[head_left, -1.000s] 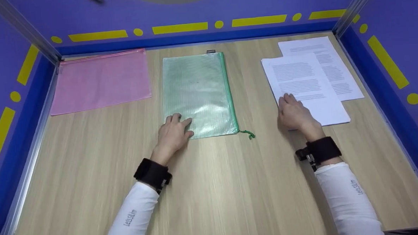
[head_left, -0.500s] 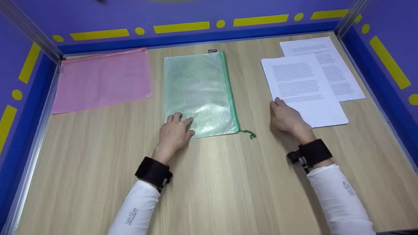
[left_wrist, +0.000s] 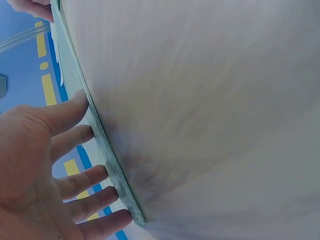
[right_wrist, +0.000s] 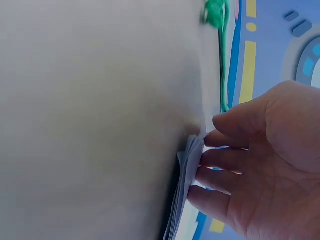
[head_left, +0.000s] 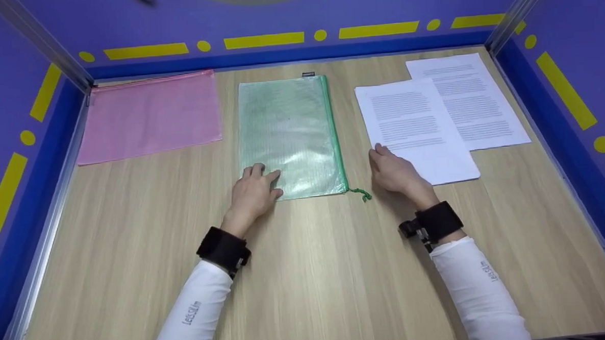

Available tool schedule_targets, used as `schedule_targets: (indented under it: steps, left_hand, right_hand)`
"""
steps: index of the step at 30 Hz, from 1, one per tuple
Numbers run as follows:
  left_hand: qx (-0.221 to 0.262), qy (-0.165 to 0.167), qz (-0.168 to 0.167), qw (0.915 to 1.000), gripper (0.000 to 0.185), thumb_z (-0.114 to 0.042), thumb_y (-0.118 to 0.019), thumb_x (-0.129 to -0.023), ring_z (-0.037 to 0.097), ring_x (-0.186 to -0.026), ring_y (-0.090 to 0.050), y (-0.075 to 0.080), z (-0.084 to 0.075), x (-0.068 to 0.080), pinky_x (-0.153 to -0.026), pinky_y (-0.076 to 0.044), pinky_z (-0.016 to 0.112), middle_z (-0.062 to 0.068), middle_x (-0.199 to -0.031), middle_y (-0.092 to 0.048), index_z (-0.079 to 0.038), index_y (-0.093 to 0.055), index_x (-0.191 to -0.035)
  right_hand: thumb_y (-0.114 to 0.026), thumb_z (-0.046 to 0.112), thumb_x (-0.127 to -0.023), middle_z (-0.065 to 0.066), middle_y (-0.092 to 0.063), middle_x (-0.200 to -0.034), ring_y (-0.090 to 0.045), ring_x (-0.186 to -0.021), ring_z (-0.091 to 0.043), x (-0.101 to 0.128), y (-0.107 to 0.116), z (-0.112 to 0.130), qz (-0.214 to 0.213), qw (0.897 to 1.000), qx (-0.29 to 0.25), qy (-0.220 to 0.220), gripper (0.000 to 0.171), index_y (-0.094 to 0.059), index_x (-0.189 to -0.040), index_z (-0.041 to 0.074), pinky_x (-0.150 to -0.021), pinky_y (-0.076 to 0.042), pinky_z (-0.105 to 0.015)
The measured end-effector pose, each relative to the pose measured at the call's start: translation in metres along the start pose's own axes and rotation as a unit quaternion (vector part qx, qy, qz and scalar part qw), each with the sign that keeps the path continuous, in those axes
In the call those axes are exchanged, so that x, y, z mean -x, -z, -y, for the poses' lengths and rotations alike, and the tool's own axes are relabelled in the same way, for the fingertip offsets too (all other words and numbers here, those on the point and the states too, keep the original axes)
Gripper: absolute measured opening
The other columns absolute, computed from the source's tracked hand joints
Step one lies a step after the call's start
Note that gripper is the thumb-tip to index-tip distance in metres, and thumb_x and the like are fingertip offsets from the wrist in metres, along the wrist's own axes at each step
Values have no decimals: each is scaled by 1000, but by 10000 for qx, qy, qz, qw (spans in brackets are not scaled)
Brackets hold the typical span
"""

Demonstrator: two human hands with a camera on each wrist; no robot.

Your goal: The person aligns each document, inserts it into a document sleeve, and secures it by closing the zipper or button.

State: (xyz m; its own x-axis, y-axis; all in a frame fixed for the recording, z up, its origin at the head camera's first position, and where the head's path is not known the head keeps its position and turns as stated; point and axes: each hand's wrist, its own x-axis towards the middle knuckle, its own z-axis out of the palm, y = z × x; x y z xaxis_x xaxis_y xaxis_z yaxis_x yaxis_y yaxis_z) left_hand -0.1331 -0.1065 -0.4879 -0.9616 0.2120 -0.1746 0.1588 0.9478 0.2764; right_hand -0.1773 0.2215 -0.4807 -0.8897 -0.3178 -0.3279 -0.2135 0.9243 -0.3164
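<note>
In the head view a green zip pouch [head_left: 285, 135] lies upright at the middle of the table. My left hand [head_left: 252, 192] rests spread fingertips on its lower left corner; the left wrist view shows the fingers [left_wrist: 95, 202] fairly straight along the pouch edge. A stack of printed paper [head_left: 424, 149] lies right of the pouch. Along its lower left edge my right hand [head_left: 395, 171] touches it. From the right wrist, the fingers [right_wrist: 215, 197] lie against the stack and the thumb stays apart from it. The stack partly covers another printed stack [head_left: 488, 100].
A pink zip pouch [head_left: 149, 118] lies at the back left. A green cord pull [head_left: 363, 193] hangs off the green pouch's lower right corner, between it and my right hand. Blue-purple walls [head_left: 260, 18] with yellow marks bound the wooden table [head_left: 307, 282] on three sides.
My right hand has moved left, and the front paper stack has slid left with it, uncovering more of the stack behind. My left hand stays on the green pouch.
</note>
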Motion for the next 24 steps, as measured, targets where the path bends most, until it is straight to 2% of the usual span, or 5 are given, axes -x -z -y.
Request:
schedule_targets:
  steps: [12, 15, 17, 20, 24]
  left_hand:
    - [-20, -11, 33, 10000, 50, -37, -63, -96, 42, -137, -44, 0, -1, 1, -101, -50, 55, 21, -147, -46, -18, -55, -142]
    - [-4, 39, 41, 10000, 51, -37, -63, -96, 41, -138, -43, 0, -1, 1, -102, -49, 55, 20, -148, -46, -19, -55, -143]
    - [6, 52, 27, 10000, 51, -37, -63, -96, 41, -138, -44, 0, -1, 1, -102, -49, 55, 20, -148, -46, -19, -55, -142]
    - [15, 57, 21, 10000, 51, -37, -63, -96, 41, -138, -44, 0, -1, 1, -103, -49, 55, 20, -148, -46, -19, -55, -142]
    - [17, 84, 76, 9999, 51, -37, -63, -96, 41, -138, -43, 1, 0, 1, -103, -48, 55, 20, -148, -46, -19, -55, -142]
  right_hand:
    - [-34, 16, -104, -30, -24, -160, -25, -150, -43, -4, -3, 23, 240, 9983, -155, 515, 51, -33, -152, -2, -121, -27, -53]
    - [-37, 16, -104, -27, -28, -159, -29, -148, -41, -4, -3, 21, 98, 9971, -474, 591, 49, -36, -151, 0, -121, -28, -53]
    - [-39, 14, -104, -27, -32, -157, -34, -146, -42, -4, -3, 17, -156, 9955, -704, 619, 47, -39, -149, -1, -119, -31, -53]
    - [-41, 13, -103, -28, -39, -153, -39, -142, -43, -2, -1, 7, -572, 9935, -835, 518, 45, -44, -146, -3, -118, -34, -54]
    - [-41, 16, -103, -32, -32, -155, -29, -147, -46, -1, 8, -13, -540, 9959, -713, 110, 48, -41, -147, -4, -121, -26, -56]
